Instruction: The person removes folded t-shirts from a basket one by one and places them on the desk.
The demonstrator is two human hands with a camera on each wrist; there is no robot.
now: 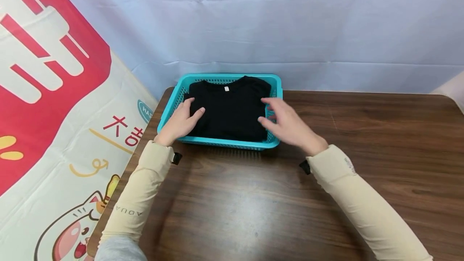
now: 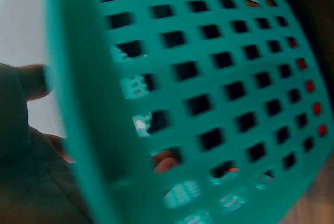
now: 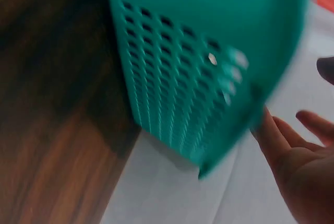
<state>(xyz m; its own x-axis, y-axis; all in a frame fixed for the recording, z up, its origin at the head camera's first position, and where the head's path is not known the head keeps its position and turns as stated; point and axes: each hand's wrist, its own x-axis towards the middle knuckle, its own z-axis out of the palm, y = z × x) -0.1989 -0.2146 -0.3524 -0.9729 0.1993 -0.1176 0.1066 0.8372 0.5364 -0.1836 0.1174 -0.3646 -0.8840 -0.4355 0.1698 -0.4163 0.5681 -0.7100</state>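
A folded black shirt (image 1: 230, 112), its small white neck label facing up, lies inside a turquoise plastic basket (image 1: 227, 143). Over the basket's left side reaches my left hand (image 1: 179, 121), thumb and fingers spread apart at the shirt's left edge. My right hand (image 1: 288, 125) is above the right rim, its fingertips at the shirt's right edge and its fingers parted. In the left wrist view, the perforated basket wall (image 2: 229, 75) partly hides the left fingers. The right wrist view has the basket (image 3: 172, 78) beside the spread right hand (image 3: 300, 164).
The basket stands at the back left of a dark brown wooden table (image 1: 362, 140). Behind it hangs a pale cloth backdrop (image 1: 275, 27). A printed red and white banner (image 1: 90, 112) runs along the table's left edge.
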